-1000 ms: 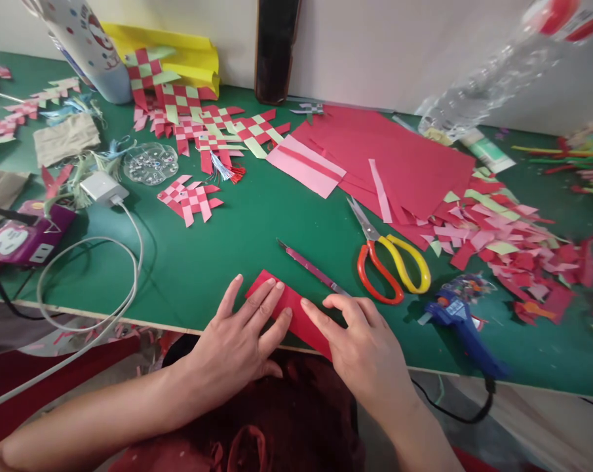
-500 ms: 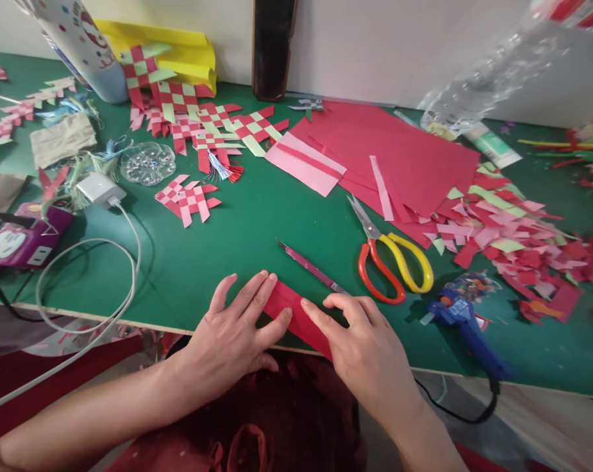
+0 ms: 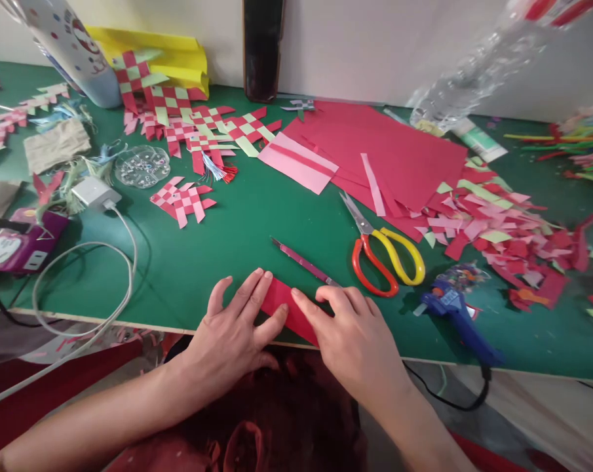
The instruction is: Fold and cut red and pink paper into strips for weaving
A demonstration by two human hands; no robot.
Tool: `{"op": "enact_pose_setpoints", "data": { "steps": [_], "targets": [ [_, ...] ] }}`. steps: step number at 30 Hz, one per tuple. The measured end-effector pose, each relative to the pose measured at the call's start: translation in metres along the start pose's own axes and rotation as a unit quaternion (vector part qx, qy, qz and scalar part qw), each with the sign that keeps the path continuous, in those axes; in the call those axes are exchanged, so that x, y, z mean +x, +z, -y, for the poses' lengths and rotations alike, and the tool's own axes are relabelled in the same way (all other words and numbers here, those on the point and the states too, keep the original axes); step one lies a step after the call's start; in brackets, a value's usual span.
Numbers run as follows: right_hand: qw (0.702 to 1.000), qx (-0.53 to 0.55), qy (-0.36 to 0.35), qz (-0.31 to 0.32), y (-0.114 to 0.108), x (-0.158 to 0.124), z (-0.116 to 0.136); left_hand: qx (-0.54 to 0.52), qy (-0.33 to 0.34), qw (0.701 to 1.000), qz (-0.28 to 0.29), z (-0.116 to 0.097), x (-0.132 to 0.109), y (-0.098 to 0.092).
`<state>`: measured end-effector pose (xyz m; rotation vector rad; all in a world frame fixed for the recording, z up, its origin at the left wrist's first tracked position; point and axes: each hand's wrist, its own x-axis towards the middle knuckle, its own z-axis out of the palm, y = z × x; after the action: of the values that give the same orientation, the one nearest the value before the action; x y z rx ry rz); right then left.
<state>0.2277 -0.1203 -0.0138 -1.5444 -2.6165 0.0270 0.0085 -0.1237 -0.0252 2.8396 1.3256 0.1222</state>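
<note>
Two bare hands are pressed flat on a small folded piece of red paper (image 3: 281,303), which lies at the near edge of the green bench (image 3: 237,223), about midway along it. The left hand (image 3: 232,331) is held open, its fingers stretched and slightly apart, with the fingertips laid on the paper's left part; nothing is clasped. The right hand (image 3: 348,334) is likewise open, its fingers extended over the paper's right part, with nothing gripped. A slim pink-handled craft knife (image 3: 303,263) is seen just beyond the paper, its near end hidden behind the right fingers. Scissors with orange and yellow handles (image 3: 382,252) lie nearby towards the right, and a blue glue gun (image 3: 456,313) rests close to the near edge. Large red paper sheets (image 3: 399,147) are stacked towards the far edge.
</note>
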Motion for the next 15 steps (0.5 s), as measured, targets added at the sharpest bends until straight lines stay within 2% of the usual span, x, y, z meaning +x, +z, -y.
{"op": "enact_pose_setpoints", "data": {
  "steps": [11,15],
  "targets": [
    [0.999,-0.005,0.036,-0.039,-0.003,-0.062,-0.03,-0.007,0.002,1.0,-0.003,0.0,0.001,-0.002],
    [0.992,0.08,0.061,-0.079,0.0,-0.075,-0.04,-0.008,0.004,1.0,-0.01,0.0,0.001,-0.002]
  ]
}}
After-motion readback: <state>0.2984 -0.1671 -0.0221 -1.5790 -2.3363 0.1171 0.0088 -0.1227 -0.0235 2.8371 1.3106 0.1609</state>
